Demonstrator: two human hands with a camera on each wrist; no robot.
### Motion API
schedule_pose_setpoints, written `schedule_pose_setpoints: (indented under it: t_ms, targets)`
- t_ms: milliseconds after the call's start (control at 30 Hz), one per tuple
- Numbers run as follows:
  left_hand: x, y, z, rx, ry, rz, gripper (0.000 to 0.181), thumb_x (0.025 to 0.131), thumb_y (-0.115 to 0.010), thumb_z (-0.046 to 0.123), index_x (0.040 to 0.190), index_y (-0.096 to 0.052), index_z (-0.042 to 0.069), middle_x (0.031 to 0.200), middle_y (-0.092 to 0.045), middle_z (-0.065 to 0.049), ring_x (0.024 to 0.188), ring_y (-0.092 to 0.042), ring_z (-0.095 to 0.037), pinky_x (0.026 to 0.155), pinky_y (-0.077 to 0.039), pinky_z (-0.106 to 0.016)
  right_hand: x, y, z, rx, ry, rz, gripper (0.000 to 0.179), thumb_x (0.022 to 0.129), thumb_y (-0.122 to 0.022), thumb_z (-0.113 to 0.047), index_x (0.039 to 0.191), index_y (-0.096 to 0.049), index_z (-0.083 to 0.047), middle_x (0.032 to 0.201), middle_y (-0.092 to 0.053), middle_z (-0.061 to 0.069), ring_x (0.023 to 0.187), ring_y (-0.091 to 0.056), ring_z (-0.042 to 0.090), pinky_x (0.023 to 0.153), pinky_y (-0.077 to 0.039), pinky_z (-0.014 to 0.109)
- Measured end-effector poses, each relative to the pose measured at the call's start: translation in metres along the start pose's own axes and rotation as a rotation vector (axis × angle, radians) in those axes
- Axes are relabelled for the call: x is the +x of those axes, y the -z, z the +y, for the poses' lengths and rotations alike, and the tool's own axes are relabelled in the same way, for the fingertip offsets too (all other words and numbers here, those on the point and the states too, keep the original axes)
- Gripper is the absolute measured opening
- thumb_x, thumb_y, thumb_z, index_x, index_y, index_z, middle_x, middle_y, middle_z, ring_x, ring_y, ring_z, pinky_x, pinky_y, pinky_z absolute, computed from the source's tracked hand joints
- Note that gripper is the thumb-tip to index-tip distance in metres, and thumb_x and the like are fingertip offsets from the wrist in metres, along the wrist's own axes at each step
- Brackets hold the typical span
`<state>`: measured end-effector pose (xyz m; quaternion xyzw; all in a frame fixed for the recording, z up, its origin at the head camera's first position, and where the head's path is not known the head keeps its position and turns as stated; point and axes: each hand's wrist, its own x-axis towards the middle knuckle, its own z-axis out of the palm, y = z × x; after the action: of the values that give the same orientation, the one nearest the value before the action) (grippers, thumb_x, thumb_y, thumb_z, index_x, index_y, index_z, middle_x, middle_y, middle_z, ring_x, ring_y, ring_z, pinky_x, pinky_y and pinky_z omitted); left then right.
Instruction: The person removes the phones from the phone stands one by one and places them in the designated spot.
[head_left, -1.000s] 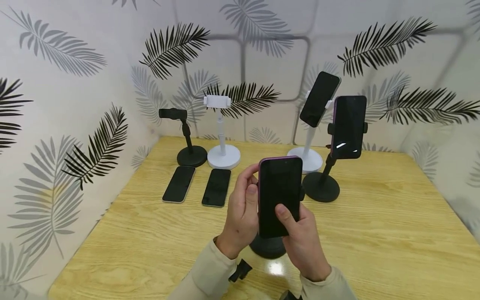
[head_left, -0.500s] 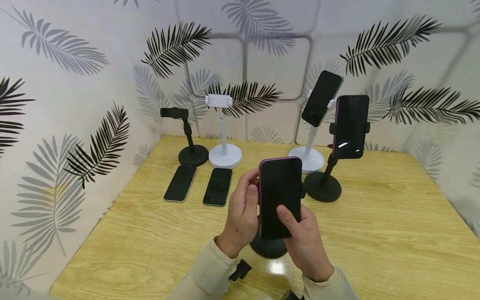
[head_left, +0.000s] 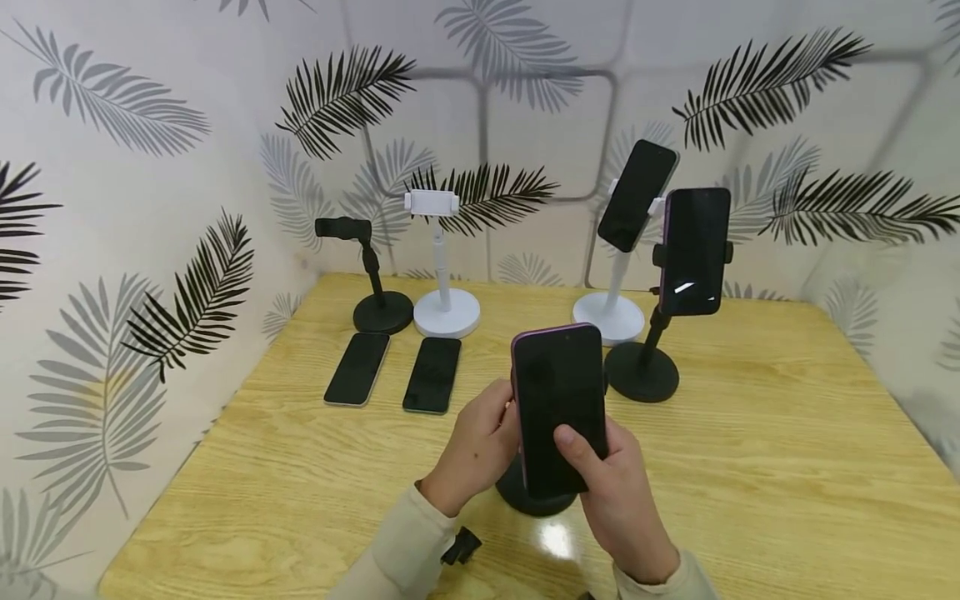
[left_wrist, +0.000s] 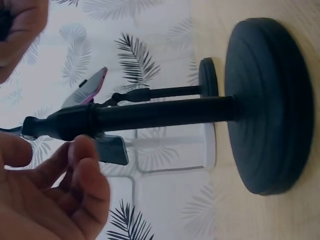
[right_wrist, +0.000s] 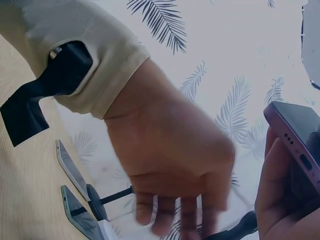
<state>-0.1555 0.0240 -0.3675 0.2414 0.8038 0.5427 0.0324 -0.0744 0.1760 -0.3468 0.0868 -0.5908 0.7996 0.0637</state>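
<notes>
Phone [head_left: 551, 375] in the right hand [head_left: 622, 492], upright in front of the near stand [left_wrist: 165, 111], facing the person, with a slight lean to the left. Gripped low: thumb [head_left: 576, 446] across the lower screen, other fingers behind. Good for steadying, less so for fine tilting; probably better to ease off the glass and bear on the edges. Left hand [head_left: 476, 450] at the phone's left side, reaching in behind. In the left wrist view, loosely bent fingers [left_wrist: 82, 172] close to the stand's neck [left_wrist: 72, 120]; cannot tell whether pinching or merely just beside. Fit in the holder likewise hidden from view.

Apparent step: setting the phone's angle at the neck. Best done by bracing the neck with one hand and turning the phone gently with the other, in small moves. Watch the round base [left_wrist: 270, 105], flat on the table [head_left: 712, 500]: press lightly to avoid tipping. Before letting go, test for slack with a soft nudge.

Farther out, to the right, a loaded black stand [head_left: 642, 371] and a loaded white stand [head_left: 600, 325]: leave room there. To the left, two flat phones [head_left: 432, 375] before an empty black stand [head_left: 382, 312] and an empty white stand [head_left: 447, 314].
</notes>
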Motion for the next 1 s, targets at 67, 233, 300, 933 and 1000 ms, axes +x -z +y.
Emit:
schedule_pose_setpoints:
  t_ms: [67,233,300,933,1000]
  targets:
    - [-0.001,-0.001,-0.003,0.029,0.032,-0.040,0.024,0.108,-0.038,0.026,0.115,-0.061,0.019,0.101,-0.059,-0.002,0.090,-0.057,-0.014,0.080,-0.050,-0.031,-0.004,0.000,-0.001,-0.014,0.009,0.009,0.024,0.102,-0.051,-0.006,0.111,-0.069,-0.021,0.103,-0.070,-0.007,0.091,-0.071,0.011,0.077,-0.060,0.031]
    - [-0.006,-0.005,-0.007,0.143,0.073,-0.116,0.028,0.108,-0.038,0.023,0.124,-0.060,0.015,0.107,-0.060,-0.002,0.088,-0.055,-0.014,0.076,-0.047,-0.029,-0.015,0.008,0.000,0.000,0.072,0.049,0.030,0.102,-0.049,-0.001,0.115,-0.069,-0.018,0.108,-0.072,-0.005,0.095,-0.071,0.011,0.075,-0.061,0.031]
    - [-0.006,-0.006,-0.007,0.206,0.074,-0.130,0.029,0.106,-0.043,0.024,0.127,-0.060,0.014,0.111,-0.062,-0.002,0.087,-0.056,-0.013,0.075,-0.048,-0.027,-0.018,0.012,-0.001,0.015,0.106,0.070,0.031,0.102,-0.048,0.001,0.114,-0.069,-0.016,0.107,-0.072,-0.004,0.094,-0.072,0.011,0.073,-0.061,0.030]
    - [0.000,-0.035,-0.023,0.440,0.130,-0.077,0.023,0.092,-0.069,0.035,0.088,-0.066,0.012,0.075,-0.059,0.002,0.062,-0.051,-0.009,0.053,-0.041,-0.024,-0.035,0.045,-0.001,0.007,0.082,0.249,0.031,0.103,-0.046,0.000,0.114,-0.070,-0.017,0.104,-0.072,-0.004,0.087,-0.072,0.012,0.071,-0.060,0.030]
    - [0.000,-0.039,-0.024,0.474,0.106,-0.048,0.023,0.093,-0.069,0.035,0.088,-0.066,0.012,0.071,-0.061,0.003,0.060,-0.053,-0.007,0.051,-0.040,-0.023,-0.035,0.048,-0.001,0.005,0.083,0.259,0.032,0.102,-0.046,0.001,0.113,-0.071,-0.016,0.103,-0.073,-0.004,0.085,-0.073,0.013,0.070,-0.060,0.031]
